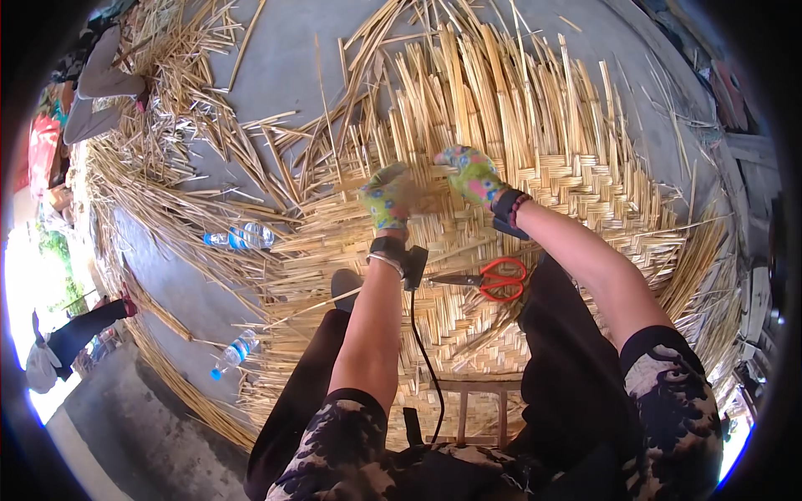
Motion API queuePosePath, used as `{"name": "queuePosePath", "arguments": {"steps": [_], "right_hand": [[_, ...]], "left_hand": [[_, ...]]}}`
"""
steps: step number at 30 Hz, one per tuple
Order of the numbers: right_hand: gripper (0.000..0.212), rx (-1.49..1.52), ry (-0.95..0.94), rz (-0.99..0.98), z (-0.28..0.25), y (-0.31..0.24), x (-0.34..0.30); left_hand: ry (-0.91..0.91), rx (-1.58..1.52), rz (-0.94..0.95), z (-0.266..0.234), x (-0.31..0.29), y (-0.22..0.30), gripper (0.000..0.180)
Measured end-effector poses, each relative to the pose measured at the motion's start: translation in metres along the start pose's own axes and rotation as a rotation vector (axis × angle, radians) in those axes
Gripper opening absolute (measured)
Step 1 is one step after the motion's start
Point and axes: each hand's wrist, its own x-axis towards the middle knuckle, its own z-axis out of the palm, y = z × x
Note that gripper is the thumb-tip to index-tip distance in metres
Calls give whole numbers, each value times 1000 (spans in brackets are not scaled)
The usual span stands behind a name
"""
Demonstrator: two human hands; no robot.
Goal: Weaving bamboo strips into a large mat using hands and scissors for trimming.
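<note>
A half-woven mat of split reed strips [576, 188] spreads on the floor around me, its herringbone weave close to my legs and loose strip ends standing out at the far side. Both my hands wear green floral gloves and work over the middle of the mat. My left hand [387, 200] is low over the strips; its fingers are smeared by motion. Just right of it, my right hand [472, 175] is closed, with its fingertips at a pale reed strip [436, 171]. Red-handled scissors [499, 280] lie on the weave between my knees.
Two plastic bottles with blue labels lie at the left, a farther bottle [242, 237] and a nearer bottle [236, 352]. Loose reeds [159, 192] are heaped at the far left, near another person's legs [104, 83]. A low concrete block [150, 417] stands at the lower left.
</note>
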Motion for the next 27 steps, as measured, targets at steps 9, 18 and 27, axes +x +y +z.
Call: {"name": "queuePosePath", "arguments": {"steps": [9,18,27], "right_hand": [[50,-615,-93,-396,2,19,-18],[46,-603,-303,-719,35,-37,-137],[35,398,-264,44,-53,-127,-144]], "left_hand": [[-213,-123,83,-45,-30,-31,26],[-307,1367,305,-123,-103,-72,15],[-209,1011,911,-101,-105,122,6]]}}
